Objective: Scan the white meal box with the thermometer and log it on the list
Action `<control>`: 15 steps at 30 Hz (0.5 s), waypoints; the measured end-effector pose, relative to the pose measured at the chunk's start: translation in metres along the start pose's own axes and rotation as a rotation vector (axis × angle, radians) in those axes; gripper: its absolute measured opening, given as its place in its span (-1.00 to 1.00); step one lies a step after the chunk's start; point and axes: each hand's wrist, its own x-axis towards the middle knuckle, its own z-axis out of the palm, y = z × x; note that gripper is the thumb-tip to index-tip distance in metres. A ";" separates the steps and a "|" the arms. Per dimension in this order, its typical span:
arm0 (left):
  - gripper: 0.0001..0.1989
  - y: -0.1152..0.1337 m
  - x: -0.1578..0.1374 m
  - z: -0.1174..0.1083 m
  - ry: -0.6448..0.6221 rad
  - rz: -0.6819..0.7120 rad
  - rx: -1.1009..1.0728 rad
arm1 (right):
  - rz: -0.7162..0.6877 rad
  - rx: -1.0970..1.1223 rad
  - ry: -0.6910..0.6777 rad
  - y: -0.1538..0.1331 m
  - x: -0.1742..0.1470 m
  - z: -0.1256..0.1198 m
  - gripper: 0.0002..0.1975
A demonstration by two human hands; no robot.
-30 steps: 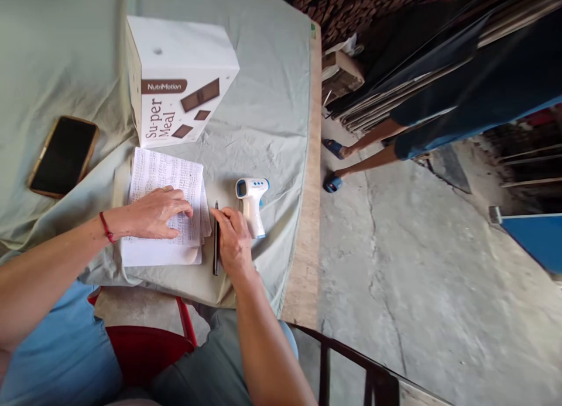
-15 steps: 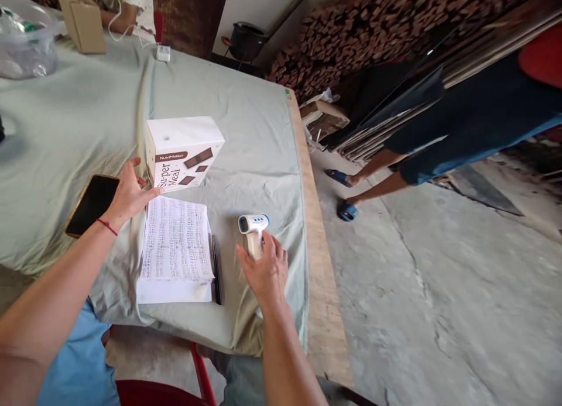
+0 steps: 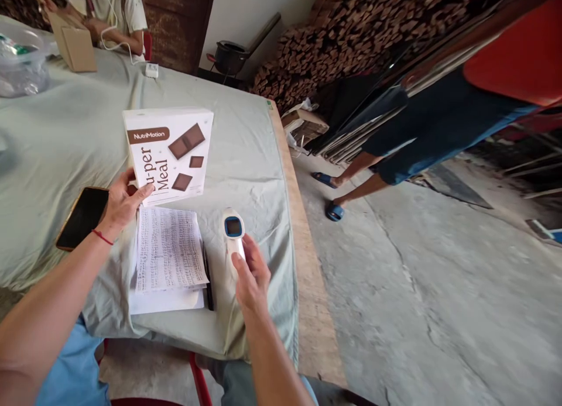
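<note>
My left hand (image 3: 120, 202) grips the lower left edge of a white NutriMotion box (image 3: 193, 181), thumb on its printed front. The box is upright, its front turned towards me. In my right hand (image 3: 252, 271) is a white infrared thermometer (image 3: 236, 246), held by its handle with the blue-rimmed screen facing me. Between my hands lie handwritten sheets (image 3: 169, 251) on top of white paper (image 3: 164, 302). A dark pen (image 3: 209, 298) rests along their right side. Left of my left hand lies a black phone (image 3: 83, 219).
A pale green cloth (image 3: 237, 145) covers the table, whose bare wooden edge (image 3: 307, 265) shows at right. A seated person (image 3: 112, 20) is behind a cardboard box (image 3: 76, 46) and plastic tub (image 3: 21, 72). Another person (image 3: 421, 137) stands at right. A white adapter (image 3: 151, 71) lies at the back.
My right hand has closed round the thermometer and raised it, its screen now towards me. My left hand has taken hold of the box and turned its front more squarely to me.
</note>
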 end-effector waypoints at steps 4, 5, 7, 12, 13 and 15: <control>-0.64 0.005 -0.022 0.014 -0.028 -0.108 -0.046 | 0.013 0.294 -0.158 -0.015 -0.014 0.013 -0.49; -0.65 0.003 -0.027 0.017 -0.049 -0.138 -0.042 | 0.026 0.328 -0.175 -0.016 -0.017 0.016 -0.50; -0.66 0.000 -0.033 0.024 -0.104 -0.183 -0.030 | 0.063 0.367 -0.200 -0.015 -0.021 0.021 -0.51; -0.68 -0.006 -0.037 0.032 -0.212 -0.205 0.010 | 0.110 0.357 -0.217 -0.006 -0.023 0.029 -0.50; -0.67 -0.007 -0.036 0.032 -0.219 -0.202 0.017 | 0.115 0.359 -0.217 -0.005 -0.023 0.029 -0.50; -0.66 -0.006 -0.035 0.032 -0.232 -0.201 0.026 | 0.126 0.381 -0.216 -0.006 -0.023 0.029 -0.49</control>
